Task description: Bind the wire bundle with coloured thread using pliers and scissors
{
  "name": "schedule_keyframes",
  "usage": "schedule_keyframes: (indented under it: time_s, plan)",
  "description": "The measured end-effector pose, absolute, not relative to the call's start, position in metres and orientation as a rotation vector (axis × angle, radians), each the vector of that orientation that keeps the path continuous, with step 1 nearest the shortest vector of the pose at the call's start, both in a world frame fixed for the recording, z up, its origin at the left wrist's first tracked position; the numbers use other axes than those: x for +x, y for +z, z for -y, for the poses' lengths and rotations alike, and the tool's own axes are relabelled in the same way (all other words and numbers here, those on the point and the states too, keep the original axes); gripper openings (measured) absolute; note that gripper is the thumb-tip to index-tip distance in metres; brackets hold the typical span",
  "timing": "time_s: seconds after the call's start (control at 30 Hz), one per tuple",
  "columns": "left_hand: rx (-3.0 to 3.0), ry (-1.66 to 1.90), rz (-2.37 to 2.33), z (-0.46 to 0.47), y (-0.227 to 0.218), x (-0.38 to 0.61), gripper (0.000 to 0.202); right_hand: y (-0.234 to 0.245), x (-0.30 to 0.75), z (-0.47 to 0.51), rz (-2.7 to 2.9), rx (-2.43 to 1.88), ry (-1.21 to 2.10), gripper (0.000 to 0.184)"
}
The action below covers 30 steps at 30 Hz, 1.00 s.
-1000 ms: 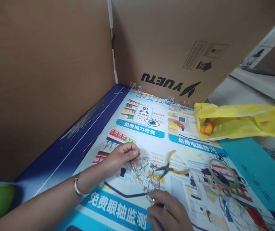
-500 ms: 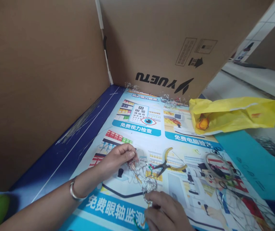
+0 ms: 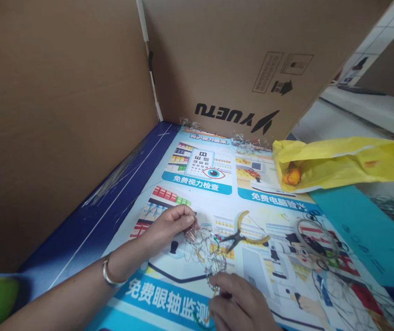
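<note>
A loose tangle of thin silvery wire (image 3: 217, 262), with small green, red and yellow bits in it, stretches between both hands above the printed sheet (image 3: 200, 202). My left hand (image 3: 176, 225) pinches the upper left end of the tangle between thumb and fingers. Fingers of my right hand (image 3: 240, 299) are closed on its lower end, where a green and yellow strand (image 3: 202, 322) sticks out to the left. Just beyond the tangle lies a pair of pliers (image 3: 241, 236) with yellow handles, jaws parted and touched by neither hand.
Cardboard panels (image 3: 190, 69) wall the left and back. At right lie a yellow bag (image 3: 355, 165) holding an orange item (image 3: 292, 176), a wire coil (image 3: 316, 236) and loose wires (image 3: 351, 294). Wire scraps (image 3: 248, 145) line the back; straight wires (image 3: 116, 177) lie at left.
Both hands stay almost where they were, still holding the wire tangle. The whole view has shifted very slightly.
</note>
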<state>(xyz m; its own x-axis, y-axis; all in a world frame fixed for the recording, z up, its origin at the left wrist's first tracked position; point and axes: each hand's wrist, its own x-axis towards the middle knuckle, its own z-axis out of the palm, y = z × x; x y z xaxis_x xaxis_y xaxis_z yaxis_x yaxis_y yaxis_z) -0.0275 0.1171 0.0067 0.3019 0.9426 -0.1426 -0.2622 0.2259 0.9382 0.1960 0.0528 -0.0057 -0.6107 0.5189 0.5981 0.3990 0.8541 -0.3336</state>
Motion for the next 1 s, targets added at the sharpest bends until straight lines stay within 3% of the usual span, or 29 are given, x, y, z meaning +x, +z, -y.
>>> schedule_keyframes:
  time_s: [0.4,0.7,1.0]
  plan:
    - [0.898,0.958,-0.879,-0.118,0.004,-0.026,0.024,0.001,0.186,-0.056,2.112,-0.658,0.147,0.019]
    - [0.890,0.937,-0.925,-0.116,0.010,-0.023,0.027,0.032,0.192,-0.054,2.065,-0.786,0.546,0.013]
    - [0.968,0.926,-0.906,-0.116,0.006,-0.023,0.024,0.046,0.193,-0.052,2.083,-0.768,0.592,0.014]
